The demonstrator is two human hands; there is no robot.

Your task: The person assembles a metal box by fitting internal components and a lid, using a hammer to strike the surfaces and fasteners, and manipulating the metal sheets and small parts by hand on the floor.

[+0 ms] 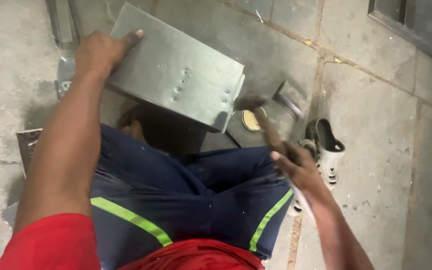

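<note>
A grey sheet-metal box with small dents and rivet marks rests tilted on the stone floor in front of my knees. My left hand presses flat on its upper left corner, fingers spread along the edge. My right hand grips the wooden handle of a hammer. The hammer's dark head sits blurred right by the box's lower right corner.
A round yellowish disc lies on the floor behind the hammer. A pale sandal lies to the right. Metal strips lie at top left, a metal frame at top right, a small metal plate at left.
</note>
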